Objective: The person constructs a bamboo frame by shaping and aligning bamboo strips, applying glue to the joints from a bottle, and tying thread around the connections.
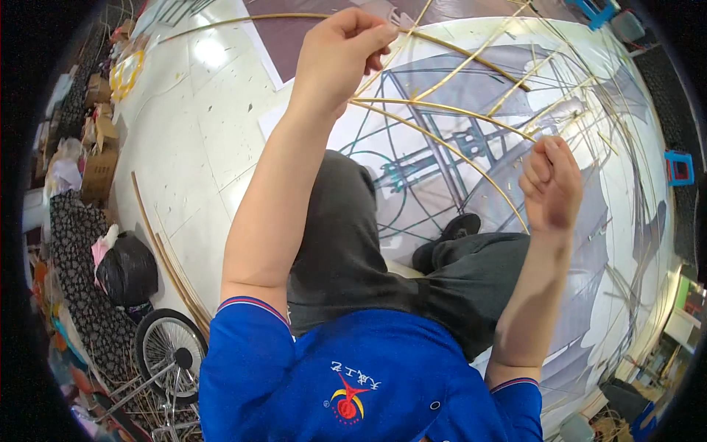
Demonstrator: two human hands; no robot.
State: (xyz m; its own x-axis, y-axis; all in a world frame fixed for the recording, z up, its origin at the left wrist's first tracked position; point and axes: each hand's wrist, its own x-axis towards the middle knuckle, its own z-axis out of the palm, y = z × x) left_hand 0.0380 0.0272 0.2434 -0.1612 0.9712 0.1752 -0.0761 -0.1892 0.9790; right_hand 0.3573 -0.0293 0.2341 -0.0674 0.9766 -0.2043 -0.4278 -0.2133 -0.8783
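Note:
Thin, pale yellow strips that look like split bamboo stretch between my hands. My left hand (346,59) is raised at the top centre, fingers curled and thumb pressed against them, gripping at least one strip; exactly which ones pass through is hidden. At the right, my right hand (551,180) pinches the end of a gently bowed bamboo strip (456,107). A second curved strip (460,152) hangs below it, bending down toward my knee. Other straight strips cross behind these, forming an open lattice (482,55). Beneath lies a large sheet with a line drawing (434,158).
Several long thin strips (637,177) curve along the right side. A spoked wheel (171,353), a black plastic bag (127,270) and cardboard boxes (101,162) line the left. A blue stool (679,168) stands at the far right. My shoe (462,226) rests by the drawing.

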